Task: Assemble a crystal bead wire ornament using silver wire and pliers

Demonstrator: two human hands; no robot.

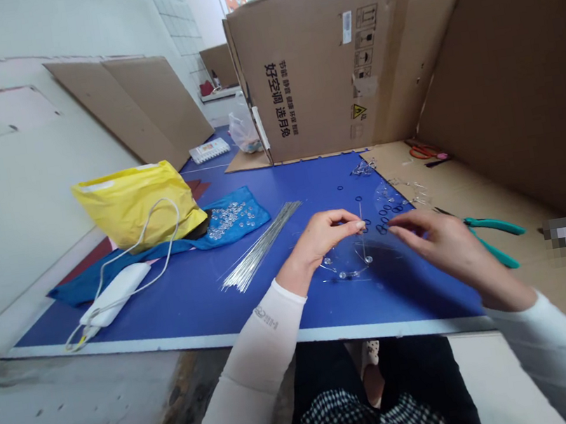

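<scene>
My left hand [327, 234] is pinched around a thin wire [365, 246] over the blue table [319, 313]. A loop strung with clear beads [348, 274] hangs or lies just below that hand. To its right, my right hand [439, 242] has thumb and forefinger close together near several small black rings [383, 225]; whether anything is between those fingertips is too small to tell. A bundle of straight metal wires [261, 247] lies left of my left hand. Clear beads [231, 218] sit on a blue bag [253, 209] farther left.
Green-handled pliers [495, 226] lie at the right on cardboard [537, 273], with red-handled scissors [426, 152] behind. A large cardboard box [327, 78] stands at the back. On the left are a yellow bag [141, 205] and a white power strip [117, 293] with its cable.
</scene>
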